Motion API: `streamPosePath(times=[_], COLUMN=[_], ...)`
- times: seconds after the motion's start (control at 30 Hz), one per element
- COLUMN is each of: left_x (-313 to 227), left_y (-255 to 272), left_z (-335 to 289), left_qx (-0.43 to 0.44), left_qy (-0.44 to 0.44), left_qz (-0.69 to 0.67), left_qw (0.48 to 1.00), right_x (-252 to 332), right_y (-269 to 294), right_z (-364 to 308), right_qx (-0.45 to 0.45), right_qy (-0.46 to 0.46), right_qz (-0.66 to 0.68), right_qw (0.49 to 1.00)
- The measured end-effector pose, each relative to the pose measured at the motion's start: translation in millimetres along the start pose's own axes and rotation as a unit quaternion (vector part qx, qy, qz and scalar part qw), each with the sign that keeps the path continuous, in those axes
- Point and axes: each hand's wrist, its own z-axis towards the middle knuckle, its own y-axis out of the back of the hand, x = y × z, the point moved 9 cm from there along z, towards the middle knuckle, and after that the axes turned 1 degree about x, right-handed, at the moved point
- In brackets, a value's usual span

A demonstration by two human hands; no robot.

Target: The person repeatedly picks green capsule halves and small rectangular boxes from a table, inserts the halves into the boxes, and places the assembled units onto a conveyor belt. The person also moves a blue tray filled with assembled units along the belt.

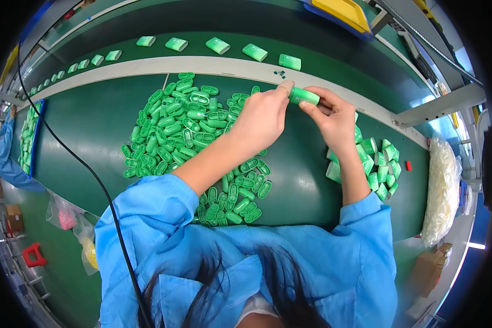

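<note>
Just short of the pale ledge, both my hands meet at a small green gradient plastic casing (305, 97). My right hand (336, 116) pinches its right end between thumb and fingers. At its left end, the closed fingers of my left hand (263, 119) press against the casing; whether they hold a second part there is hidden. Beneath my left forearm spreads a heap of glossy green oval caps (172, 128), many showing their hollow side. A smaller pile of green and white casings (385, 164) lies by my right forearm, which partly covers it.
Beyond the pale ledge (202, 66), spaced casings (217, 45) line a green belt. A black cable (87, 169) crosses at left. A stuffed plastic bag (441, 191) and a small red piece (408, 165) are at right. A blue-sleeved person (8, 156) is far left, near a blue tray (36, 139).
</note>
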Motion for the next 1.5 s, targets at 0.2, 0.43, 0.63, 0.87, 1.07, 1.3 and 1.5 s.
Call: streamPosePath(times=[0.2, 0.43, 0.63, 0.87, 1.07, 1.3, 1.5], left_x=[42, 33, 20, -4, 15, 31, 49], left_y=[37, 22, -1, 8, 0, -22, -22], left_z=[27, 18, 15, 14, 14, 2, 0], left_qx=[-0.029, 0.092, 0.12, -0.001, 0.105, 0.11, 0.076], left_qy=[0.024, 0.032, -0.019, -0.069, 0.172, 0.236, 0.251], left_qz=[0.122, 0.246, 0.264, 0.157, -0.166, -0.476, -0.422], left_qw=[0.992, 0.964, 0.957, 0.985, 0.965, 0.84, 0.868], right_x=[-64, -108, -43, -30, -4, -11, -8], right_y=[36, 62, 84, 91, 37, -6, 6], right_z=[79, 99, 45, -29, -8, 7, 4], right_qx=[-0.007, -0.064, 0.067, 0.1, 0.134, 0.0, -0.002], right_qy=[-0.134, -0.178, -0.026, -0.131, -0.07, 0.029, 0.021], right_qz=[-0.066, -0.114, -0.327, -0.369, -0.189, 0.047, -0.021], right_qw=[0.989, 0.975, 0.942, 0.915, 0.97, 0.998, 1.0])
